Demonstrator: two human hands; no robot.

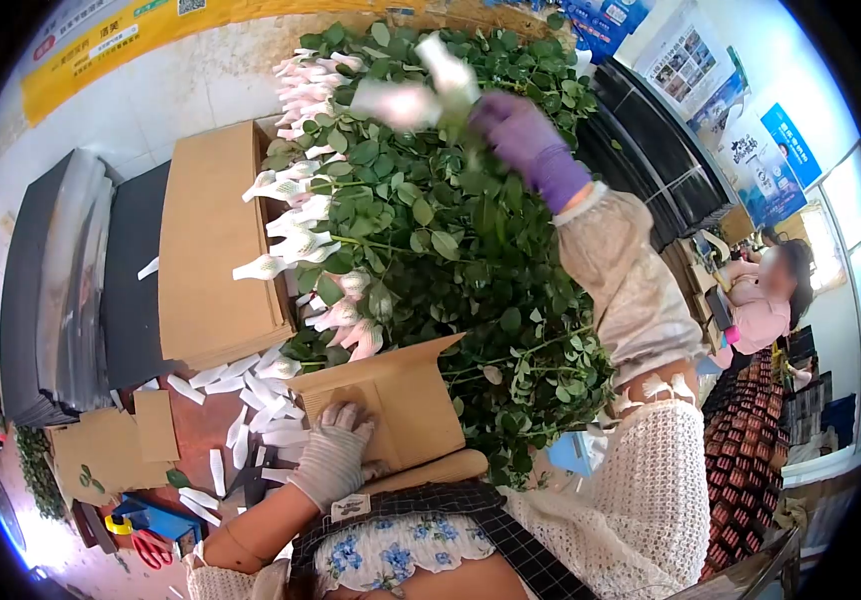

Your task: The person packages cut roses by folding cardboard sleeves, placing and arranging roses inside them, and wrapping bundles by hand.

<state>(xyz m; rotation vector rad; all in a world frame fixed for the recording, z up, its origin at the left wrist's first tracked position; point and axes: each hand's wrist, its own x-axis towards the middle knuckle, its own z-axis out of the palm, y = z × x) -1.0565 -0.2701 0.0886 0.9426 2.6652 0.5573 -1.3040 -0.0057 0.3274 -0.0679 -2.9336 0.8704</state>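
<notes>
My left hand (335,455), in a thin striped white glove, lies with fingers extended on a folded piece of brown cardboard (420,390). My right hand (520,135) wears a purple glove and is raised over the far side of a big pile of leafy rose stems (450,240). It is closed around roses (445,70) whose heads are covered in white sleeves; these are smeared by motion, so I cannot tell exactly how many. More sleeved rose heads (295,245) stick out along the pile's left side.
Loose white sleeves (270,400) are scattered left of the cardboard. Flat cardboard sheets (215,250) and black panels (45,290) lean at left. Red scissors (153,548) lie at lower left. Black boxes (640,150) stand beyond the pile. A co-worker (762,305) is at right.
</notes>
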